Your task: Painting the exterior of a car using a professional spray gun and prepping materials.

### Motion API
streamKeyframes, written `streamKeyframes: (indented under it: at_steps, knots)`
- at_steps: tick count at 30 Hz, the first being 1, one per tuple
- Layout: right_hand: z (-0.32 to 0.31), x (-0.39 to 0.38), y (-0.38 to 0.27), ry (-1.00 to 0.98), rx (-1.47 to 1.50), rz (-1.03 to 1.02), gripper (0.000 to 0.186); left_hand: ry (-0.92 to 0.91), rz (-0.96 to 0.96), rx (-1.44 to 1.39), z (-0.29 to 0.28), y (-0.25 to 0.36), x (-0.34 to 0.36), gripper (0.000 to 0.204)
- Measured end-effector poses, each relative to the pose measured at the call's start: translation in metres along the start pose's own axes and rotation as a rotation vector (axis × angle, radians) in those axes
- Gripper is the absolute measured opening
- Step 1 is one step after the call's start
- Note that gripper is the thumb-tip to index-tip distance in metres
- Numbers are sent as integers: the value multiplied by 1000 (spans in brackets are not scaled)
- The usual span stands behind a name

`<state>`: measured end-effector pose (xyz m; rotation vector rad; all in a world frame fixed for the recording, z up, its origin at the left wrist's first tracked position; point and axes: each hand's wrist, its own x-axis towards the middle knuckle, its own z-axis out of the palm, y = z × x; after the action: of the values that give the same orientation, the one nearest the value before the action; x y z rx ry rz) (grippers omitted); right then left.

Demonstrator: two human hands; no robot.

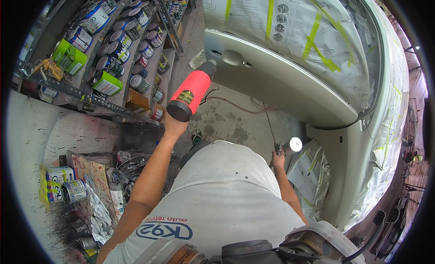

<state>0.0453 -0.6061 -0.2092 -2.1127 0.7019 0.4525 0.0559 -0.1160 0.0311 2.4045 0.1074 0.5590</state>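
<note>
My left hand (176,127) is raised in front of me, closed round a red and black heat gun (192,90). Its dark nozzle points away toward the edge of a beige car door (281,86); whether they touch I cannot tell. Lower on the right, my right hand (278,160) grips a spray gun (277,149) with a pale cup (292,146), held close to the car's lower body. The heat gun's body hides most of my left fingers. Paper and yellow-green tape (312,35) cover the door's window area.
Metal shelves (104,105) crowded with paint cans stand on the left. A reddish hose (231,100) runs across the stained concrete floor (233,121). Lower left, cans, a stained board (93,175) and crumpled scraps are heaped. More masking paper (310,173) hangs beside the car body (337,150).
</note>
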Motion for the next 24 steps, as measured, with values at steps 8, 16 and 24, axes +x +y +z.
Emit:
streamKeyframes:
  at_steps: [8,16,24]
  knots:
    - [1,4,11,-1,-13,-15,72,-14,-59,-54,-3,5,1,35]
    - [27,45,59,118,-24,-184,64,22,-412,-255,-12,31,0,41]
    - [36,79,102,106,-1,-259,67,58,-664,-370,-12,-22,8,31]
